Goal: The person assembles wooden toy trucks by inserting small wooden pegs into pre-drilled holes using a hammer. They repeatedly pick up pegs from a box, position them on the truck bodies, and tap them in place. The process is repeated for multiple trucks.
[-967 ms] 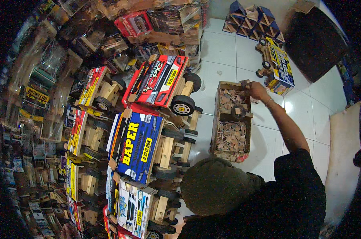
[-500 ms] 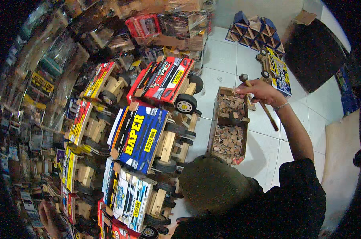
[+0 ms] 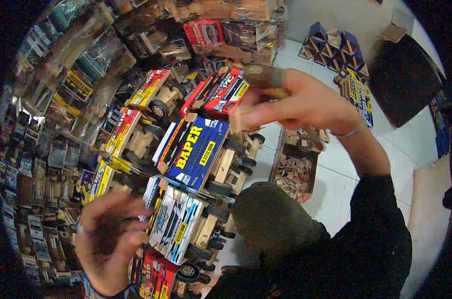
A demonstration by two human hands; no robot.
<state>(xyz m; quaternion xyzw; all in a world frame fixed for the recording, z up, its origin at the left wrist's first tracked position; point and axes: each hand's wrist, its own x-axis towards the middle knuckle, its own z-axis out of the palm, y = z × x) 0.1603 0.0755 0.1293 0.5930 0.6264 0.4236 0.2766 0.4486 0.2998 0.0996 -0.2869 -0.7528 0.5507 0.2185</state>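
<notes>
My right hand [image 3: 305, 107], blurred, is over the red toy truck [image 3: 221, 92]. It grips a hammer [image 3: 260, 78], whose head sticks out past the knuckles. A small wooden piece [image 3: 236, 120] shows at its fingertips, above the corner of a blue toy truck [image 3: 193, 152]. My left hand [image 3: 114, 236] is open, its fingers apart and slightly blurred, beside the left edge of a white toy truck [image 3: 175, 226]. Whether its fingertips touch that truck I cannot tell. The trucks lie tilted in a row with their wooden undersides and black wheels facing right.
A divided box [image 3: 315, 172] holds many small wood squares on the white tiled floor [image 3: 335, 172]. Blue-and-wood frames [image 3: 332, 50] are stacked at the back, near a yellow-and-blue truck [image 3: 356, 92]. Wrapped toy trucks [image 3: 203, 32] crowd the far side. An olive rounded shape [image 3: 273, 219] fills the lower middle.
My right hand has moved left from the box of wood squares to the trucks, carrying the hammer and a small wooden piece. My left hand has come up from the lower left to the white truck.
</notes>
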